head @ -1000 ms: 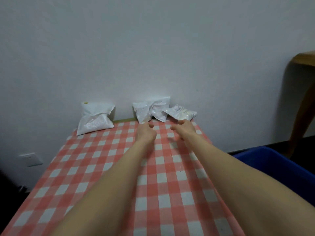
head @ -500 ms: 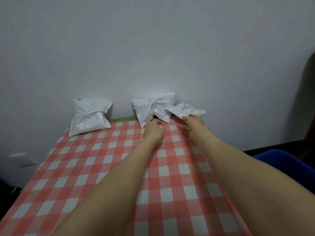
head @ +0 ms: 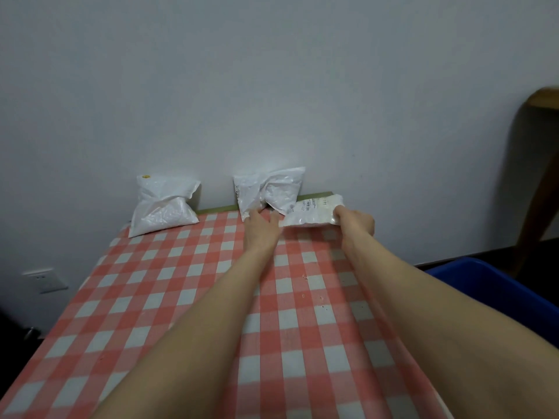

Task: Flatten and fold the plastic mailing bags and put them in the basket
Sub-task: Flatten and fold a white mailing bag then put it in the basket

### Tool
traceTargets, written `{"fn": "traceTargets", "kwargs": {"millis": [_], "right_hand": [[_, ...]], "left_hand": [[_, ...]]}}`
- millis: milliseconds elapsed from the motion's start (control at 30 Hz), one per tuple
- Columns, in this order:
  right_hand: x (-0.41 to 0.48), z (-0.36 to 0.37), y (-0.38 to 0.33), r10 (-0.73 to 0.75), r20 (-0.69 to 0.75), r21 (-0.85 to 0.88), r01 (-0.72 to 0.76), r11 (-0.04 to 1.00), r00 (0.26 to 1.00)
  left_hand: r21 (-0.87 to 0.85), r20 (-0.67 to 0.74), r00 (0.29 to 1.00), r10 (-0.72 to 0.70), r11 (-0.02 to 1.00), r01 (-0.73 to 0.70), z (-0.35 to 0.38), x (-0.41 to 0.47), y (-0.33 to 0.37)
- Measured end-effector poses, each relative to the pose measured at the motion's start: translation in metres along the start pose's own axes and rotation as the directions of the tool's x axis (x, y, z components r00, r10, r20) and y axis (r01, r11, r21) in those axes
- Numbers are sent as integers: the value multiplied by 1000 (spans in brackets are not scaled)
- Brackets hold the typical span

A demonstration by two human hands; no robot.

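Three white plastic mailing bags lie at the far edge of the checked table against the wall. The left bag [head: 163, 207] stands apart. The crumpled middle bag [head: 272, 189] leans on the wall. The small labelled bag [head: 313, 213] lies flat at the right. My right hand [head: 354, 222] grips the right end of that labelled bag. My left hand [head: 260, 228] rests with fingers spread at its left end, fingertips touching the middle bag's lower edge. The blue basket [head: 490, 285] sits low to the right of the table.
The red-and-white checked tablecloth [head: 169, 297] covers the table. A white wall stands right behind the bags. A wall socket [head: 45, 278] is at the lower left. A wooden furniture leg [head: 535, 182] rises at the far right.
Both hands have reached farther toward the wall. My right hand has closed on the labelled bag's right end and turned it sideways. My left hand has arrived at the bag's left end.
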State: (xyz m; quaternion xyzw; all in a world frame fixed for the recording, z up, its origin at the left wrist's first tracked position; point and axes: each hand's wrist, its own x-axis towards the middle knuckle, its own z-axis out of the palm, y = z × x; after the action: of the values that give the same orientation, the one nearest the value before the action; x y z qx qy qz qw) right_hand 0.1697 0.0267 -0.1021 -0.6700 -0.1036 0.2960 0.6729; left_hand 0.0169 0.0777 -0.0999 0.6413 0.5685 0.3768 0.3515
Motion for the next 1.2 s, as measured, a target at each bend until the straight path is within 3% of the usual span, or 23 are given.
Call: {"fn": "traceTargets", "kwargs": {"millis": [133,267,367,467,567,667,833,1033,1200], "right_hand": [[-16,-25,-4,-9,81,21,7,1000,997],[-31,-44,0,-71,192,-96,91,991,979],[-47,-58,1,-71,324,-174,133,976,943],[-64,-68,2,-48,399,-222,147,964,916],[-78,-76,-4,-66,399,-221,166,961,914],[-83,-87,-5,-69,339,-150,126,981,938],[-78,-92,-4,-17,355,-80,49,996,935],[-82,-108,12,247,561,-437,30,899,790],[-88,-105,11,105,498,-404,124,906,861]], "left_hand": [[-134,-40,996,-74,989,68,-9,-21,4],[-62,-43,997,-68,996,65,-19,-43,2],[13,68,998,-13,1000,12,-23,-63,2],[-37,143,989,-25,999,31,-23,-84,6],[-81,68,997,-43,996,48,-20,-96,12],[-139,-12,998,-64,988,61,-17,-105,18],[-161,-90,993,-78,985,63,-16,-110,23],[-209,-164,974,-157,970,121,-24,-113,21],[-129,-39,984,-171,978,165,-30,-114,12]]}}
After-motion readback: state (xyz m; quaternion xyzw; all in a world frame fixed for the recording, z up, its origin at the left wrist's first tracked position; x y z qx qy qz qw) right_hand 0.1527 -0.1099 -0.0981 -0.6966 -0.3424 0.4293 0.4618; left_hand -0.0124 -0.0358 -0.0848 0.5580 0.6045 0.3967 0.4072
